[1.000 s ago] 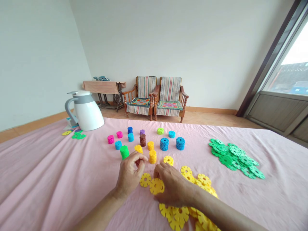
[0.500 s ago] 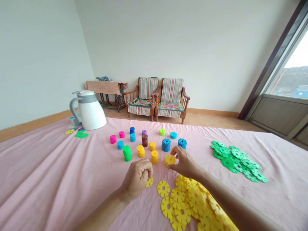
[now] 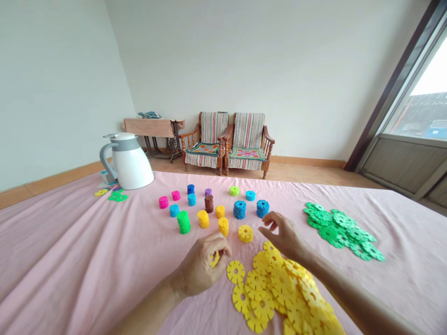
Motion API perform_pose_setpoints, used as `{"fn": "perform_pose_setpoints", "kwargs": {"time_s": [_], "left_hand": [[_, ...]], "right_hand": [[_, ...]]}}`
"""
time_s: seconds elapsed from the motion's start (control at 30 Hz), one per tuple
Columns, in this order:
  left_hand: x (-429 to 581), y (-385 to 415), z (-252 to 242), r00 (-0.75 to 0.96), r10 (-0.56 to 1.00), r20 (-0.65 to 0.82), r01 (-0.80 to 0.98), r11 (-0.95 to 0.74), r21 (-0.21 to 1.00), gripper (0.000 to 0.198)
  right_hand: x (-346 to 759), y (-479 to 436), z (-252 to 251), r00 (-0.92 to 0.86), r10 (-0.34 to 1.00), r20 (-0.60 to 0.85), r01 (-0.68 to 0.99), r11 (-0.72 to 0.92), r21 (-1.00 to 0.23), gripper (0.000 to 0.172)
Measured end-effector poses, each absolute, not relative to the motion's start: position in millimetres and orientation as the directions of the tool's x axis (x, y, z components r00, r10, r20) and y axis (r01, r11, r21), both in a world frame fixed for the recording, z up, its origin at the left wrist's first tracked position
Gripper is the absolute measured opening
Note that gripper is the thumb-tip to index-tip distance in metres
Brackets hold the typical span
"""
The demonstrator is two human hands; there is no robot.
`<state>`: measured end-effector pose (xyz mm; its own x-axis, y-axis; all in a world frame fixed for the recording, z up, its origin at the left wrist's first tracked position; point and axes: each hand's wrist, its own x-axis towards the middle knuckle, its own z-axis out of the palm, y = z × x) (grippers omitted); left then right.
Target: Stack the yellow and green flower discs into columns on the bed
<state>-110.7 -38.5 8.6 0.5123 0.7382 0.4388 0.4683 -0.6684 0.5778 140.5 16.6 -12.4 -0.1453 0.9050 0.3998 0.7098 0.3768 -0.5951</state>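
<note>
My left hand [image 3: 204, 265] is closed in a pinch on a flat yellow snowflake disc [image 3: 215, 258] just above the pink cloth. My right hand [image 3: 284, 235] hovers to the right of a short yellow stack [image 3: 245, 233], fingers loosely apart and empty. A heap of loose yellow discs [image 3: 279, 293] lies under my right forearm. Beyond my hands stand small stacks of discs: yellow [image 3: 223, 226], green [image 3: 183, 222], blue [image 3: 239, 209], brown [image 3: 208, 203], pink [image 3: 163, 202].
A pile of green discs [image 3: 340, 230] lies at the right on the pink cloth [image 3: 70, 251]. A white jug [image 3: 128, 160] stands at the far left with a few discs beside it. Two striped wooden chairs [image 3: 228, 142] and a small table stand by the back wall.
My right hand let go of the short yellow stack and drew back to its right. My left hand shifted slightly and pinched a yellow disc.
</note>
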Motion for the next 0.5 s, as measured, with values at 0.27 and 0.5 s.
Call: {"fn": "perform_pose_setpoints", "kwargs": {"time_s": [0.27, 0.5], "left_hand": [[-101, -48, 16, 0.657, 0.741, 0.136, 0.544, -0.591, 0.595, 0.046], [-95, -43, 35, 0.647, 0.76, -0.057, 0.643, -0.504, 0.576, 0.041]], "right_hand": [[201, -11, -33, -0.018, 0.956, 0.292, 0.787, 0.193, -0.585, 0.011], [222, -37, -37, -0.034, 0.944, 0.327, 0.779, 0.23, -0.583, 0.015]]}}
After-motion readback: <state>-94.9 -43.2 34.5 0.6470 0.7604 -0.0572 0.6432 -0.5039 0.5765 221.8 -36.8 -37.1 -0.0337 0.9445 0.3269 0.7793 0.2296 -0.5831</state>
